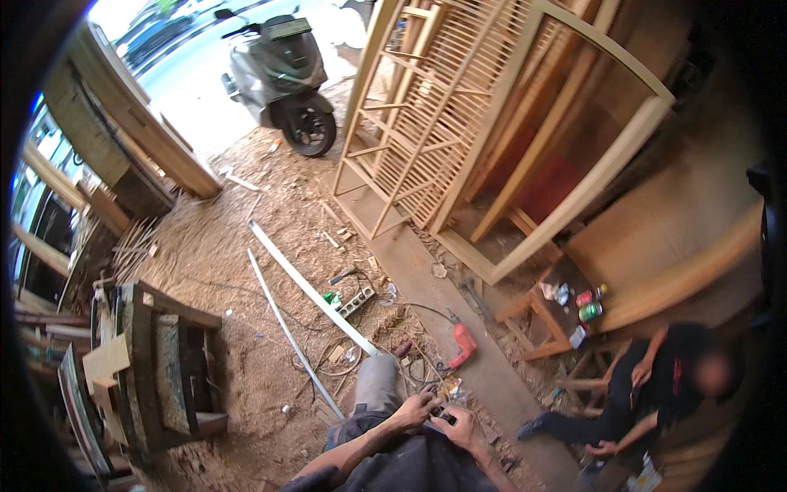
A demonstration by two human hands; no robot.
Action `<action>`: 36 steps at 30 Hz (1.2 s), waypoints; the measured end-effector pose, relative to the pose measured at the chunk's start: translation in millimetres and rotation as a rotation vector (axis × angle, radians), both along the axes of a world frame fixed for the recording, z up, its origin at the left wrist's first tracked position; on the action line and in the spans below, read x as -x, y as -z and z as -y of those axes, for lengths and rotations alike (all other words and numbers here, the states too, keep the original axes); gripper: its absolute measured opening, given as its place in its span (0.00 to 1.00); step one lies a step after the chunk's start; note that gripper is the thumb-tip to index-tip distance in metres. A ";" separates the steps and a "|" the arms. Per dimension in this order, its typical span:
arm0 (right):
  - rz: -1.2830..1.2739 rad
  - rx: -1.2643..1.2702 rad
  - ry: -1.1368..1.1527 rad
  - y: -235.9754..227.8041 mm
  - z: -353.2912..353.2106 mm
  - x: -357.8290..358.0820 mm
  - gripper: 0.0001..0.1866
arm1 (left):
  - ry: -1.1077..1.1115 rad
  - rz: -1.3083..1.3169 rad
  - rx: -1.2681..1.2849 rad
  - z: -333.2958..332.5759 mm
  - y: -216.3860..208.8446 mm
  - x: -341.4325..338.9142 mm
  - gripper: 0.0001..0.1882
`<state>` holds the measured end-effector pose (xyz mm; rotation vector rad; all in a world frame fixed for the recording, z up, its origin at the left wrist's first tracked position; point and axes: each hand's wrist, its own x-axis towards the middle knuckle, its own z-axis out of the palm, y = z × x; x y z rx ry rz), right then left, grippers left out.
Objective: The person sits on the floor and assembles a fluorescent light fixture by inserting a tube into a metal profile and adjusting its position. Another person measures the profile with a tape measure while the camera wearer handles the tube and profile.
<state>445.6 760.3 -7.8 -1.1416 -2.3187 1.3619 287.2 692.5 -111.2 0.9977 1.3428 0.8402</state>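
Observation:
Close together over my lap, my left hand (415, 412) and my right hand (459, 428) are both closed, fingers bent in. Between them is a small dark object (443, 416), gripped by my right hand; its kind is too small to tell. The left fingertips meet near it, and what they pinch is hidden. A long white strip (307, 283) reaches from the sawdust to my grey-trousered knee. Left of it lies a thinner pale strip (287, 336). Ahead of my hands, a red power drill (463, 346) lies at the edge of a long board (443, 299).
A power strip (357, 302) and loose cables lie among wood shavings. Wooden frames (447, 123) lean at the right, near a small stool (545, 320) with cans. A seated person (656, 394) is at lower right. A wooden workbench (156, 369) stands left; a scooter (287, 78) is parked beyond.

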 end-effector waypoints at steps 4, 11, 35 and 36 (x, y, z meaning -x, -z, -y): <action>-0.102 -0.106 -0.133 -12.7 -61.9 -2.0 0.16 | -0.136 0.222 0.161 -51.5 5.5 -20.5 0.22; -0.076 0.126 -0.157 -23.6 -175.1 35.2 0.09 | -0.288 0.124 0.175 -166.3 10.2 -9.8 0.24; 0.419 0.095 -0.877 -69.4 -489.5 405.7 0.07 | -1.978 1.031 -0.230 -334.5 120.7 244.5 0.19; 0.513 0.161 -0.824 -41.9 -490.1 419.8 0.09 | -2.141 0.823 -0.084 -318.9 164.6 246.2 0.19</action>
